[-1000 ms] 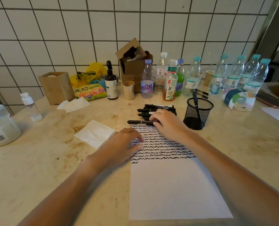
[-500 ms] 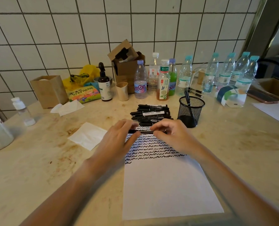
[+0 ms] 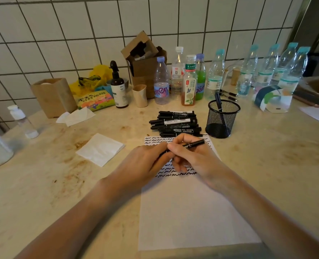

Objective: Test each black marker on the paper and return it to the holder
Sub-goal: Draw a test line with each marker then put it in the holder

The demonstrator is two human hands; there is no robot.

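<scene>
One marker only is standing in the black mesh holder, so the job is looking barely begun on the return side. Head view, the sole view: a heap of black markers is lying on the tabletop just beyond the top edge of the paper, beside the holder and apart from it. I judge these are waiting to be tested, though I cannot tell tested from untested. Many rows of black squiggles are covering the upper part of the paper; the lower part is showing blank.

Both hands are meeting over the squiggles on a single black marker. The right hand is curling its fingers round the barrel, whose far end is poking out toward the holder. The left hand is closing its fingers on the near end of the same marker, where the two hands are touching. My guess is that the cap is being pulled off, but the cap itself is hidden between the fingers.

Two more pens are lying behind the holder among the bottles.
</scene>
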